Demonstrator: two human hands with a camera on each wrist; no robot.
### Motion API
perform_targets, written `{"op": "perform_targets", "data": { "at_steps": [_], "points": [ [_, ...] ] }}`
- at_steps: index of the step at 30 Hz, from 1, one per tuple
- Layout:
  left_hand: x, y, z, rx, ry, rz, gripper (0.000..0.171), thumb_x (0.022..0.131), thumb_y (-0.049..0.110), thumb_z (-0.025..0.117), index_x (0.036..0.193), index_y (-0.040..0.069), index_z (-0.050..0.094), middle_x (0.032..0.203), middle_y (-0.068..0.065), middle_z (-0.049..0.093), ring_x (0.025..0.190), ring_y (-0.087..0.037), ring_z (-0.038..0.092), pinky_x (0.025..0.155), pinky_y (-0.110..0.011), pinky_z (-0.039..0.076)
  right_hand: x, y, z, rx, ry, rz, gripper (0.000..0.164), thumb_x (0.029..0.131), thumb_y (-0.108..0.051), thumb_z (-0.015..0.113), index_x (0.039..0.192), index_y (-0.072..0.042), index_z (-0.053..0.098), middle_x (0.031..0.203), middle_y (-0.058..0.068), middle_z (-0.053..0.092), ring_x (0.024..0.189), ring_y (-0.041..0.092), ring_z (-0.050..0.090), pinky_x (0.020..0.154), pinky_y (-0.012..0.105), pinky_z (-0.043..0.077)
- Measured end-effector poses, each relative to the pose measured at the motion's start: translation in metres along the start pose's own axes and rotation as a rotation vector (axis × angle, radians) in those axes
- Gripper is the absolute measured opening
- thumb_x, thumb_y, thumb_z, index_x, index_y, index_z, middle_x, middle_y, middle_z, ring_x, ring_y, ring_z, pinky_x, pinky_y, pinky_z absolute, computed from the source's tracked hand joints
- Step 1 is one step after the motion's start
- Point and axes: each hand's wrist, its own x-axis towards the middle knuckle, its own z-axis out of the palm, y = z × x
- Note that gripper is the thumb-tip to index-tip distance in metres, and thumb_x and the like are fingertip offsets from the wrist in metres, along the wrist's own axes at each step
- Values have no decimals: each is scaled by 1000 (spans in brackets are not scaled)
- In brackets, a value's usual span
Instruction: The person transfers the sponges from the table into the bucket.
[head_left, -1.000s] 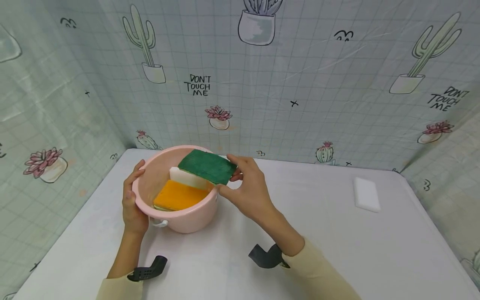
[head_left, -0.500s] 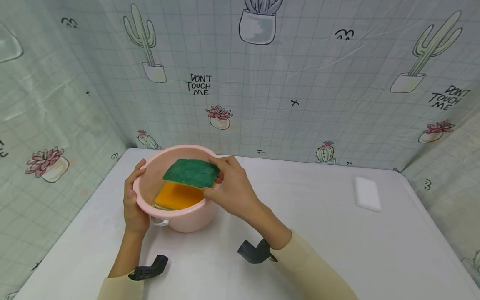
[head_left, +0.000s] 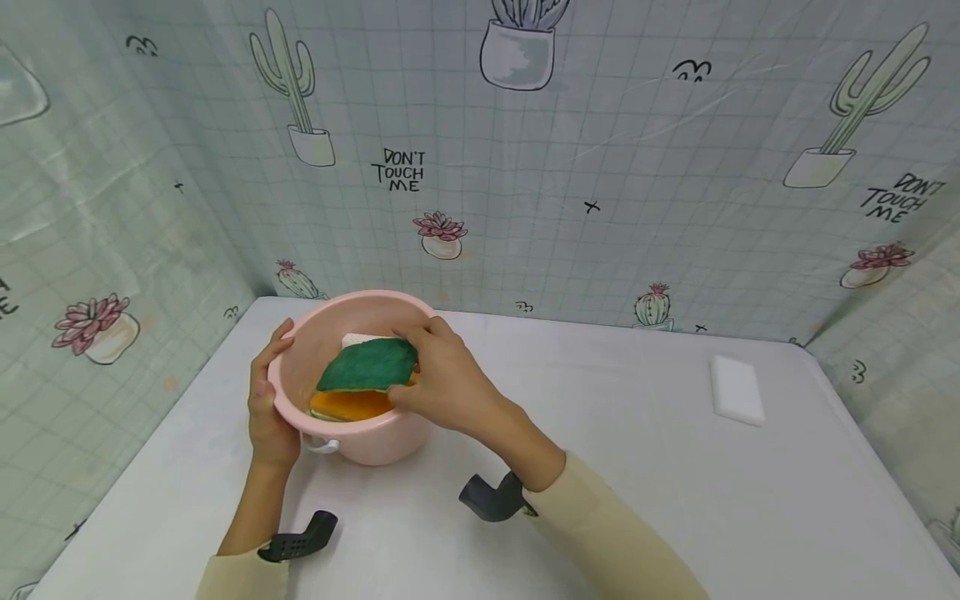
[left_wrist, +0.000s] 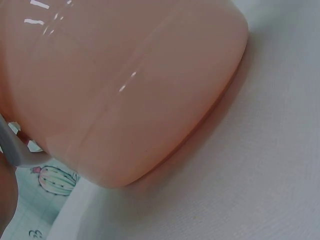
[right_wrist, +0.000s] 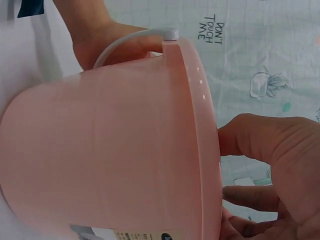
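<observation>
A pink bucket (head_left: 378, 446) stands on the table at the left of the head view. My left hand (head_left: 270, 408) holds its left side at the rim, fingers along the outside. My right hand (head_left: 450, 379) reaches over the right rim and pinches the right end of a scrub sponge (head_left: 367, 365), its dark green scouring face up and slightly bowed. Under it inside the bucket lies an orange sponge (head_left: 352, 406), partly covered. Behind it shows the edge of a white sponge-like block (head_left: 360, 339). In the right wrist view, the bucket wall hides what the right fingertips hold.
A white rectangular block (head_left: 737, 390) lies on the white table (head_left: 615, 433) at the far right. A grey-white bucket handle (head_left: 322, 446) hangs down at the bucket's front. A cactus-print curtain (head_left: 585, 167) closes off the back and sides.
My right hand has moved left and lower with the green scrub sponge, from over the right rim to inside the bucket's mouth. The left hand stays on the bucket.
</observation>
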Motion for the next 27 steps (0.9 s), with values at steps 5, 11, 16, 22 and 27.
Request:
{"op": "perform_targets", "data": {
  "at_steps": [5, 11, 16, 22, 27],
  "points": [
    [0, 0, -1, 4, -9, 12, 52, 91, 41, 53, 130, 7, 53, 151, -14, 30, 139, -30, 22, 108, -29, 32, 3, -3, 3, -8, -18, -4, 63, 75, -13, 74, 133, -3, 52, 138, 10, 44, 105, 18, 50, 84, 21, 48],
    [0, -2, -1, 19, -23, 37, 52, 92, 41, 51, 131, 6, 52, 151, -16, 30, 139, -31, 21, 110, -30, 30, 6, -5, 7, -14, -17, -30, 63, 74, -11, 77, 132, -4, 52, 135, 7, 46, 104, 16, 50, 85, 21, 48],
    [0, -3, -2, 8, -23, 45, 53, 92, 41, 52, 131, 5, 52, 150, -15, 30, 139, -30, 21, 111, -31, 28, 6, -8, 9, -32, -19, -13, 66, 75, -11, 78, 134, -5, 50, 141, 6, 39, 108, 15, 51, 92, 24, 46],
    [1, -3, -1, 1, -28, 60, 52, 92, 40, 52, 131, 4, 52, 150, -15, 31, 139, -30, 21, 112, -31, 26, 7, -10, 12, -66, -31, -20, 68, 77, -16, 79, 136, -2, 48, 144, 10, 36, 114, 16, 50, 95, 23, 44],
    [1, -3, -2, -2, -27, 54, 52, 92, 40, 52, 130, 5, 52, 150, -15, 31, 139, -30, 20, 112, -32, 26, 7, -10, 10, -73, -54, -19, 71, 78, -20, 80, 138, -2, 46, 147, 11, 33, 119, 19, 48, 98, 26, 43]
  ]
}}
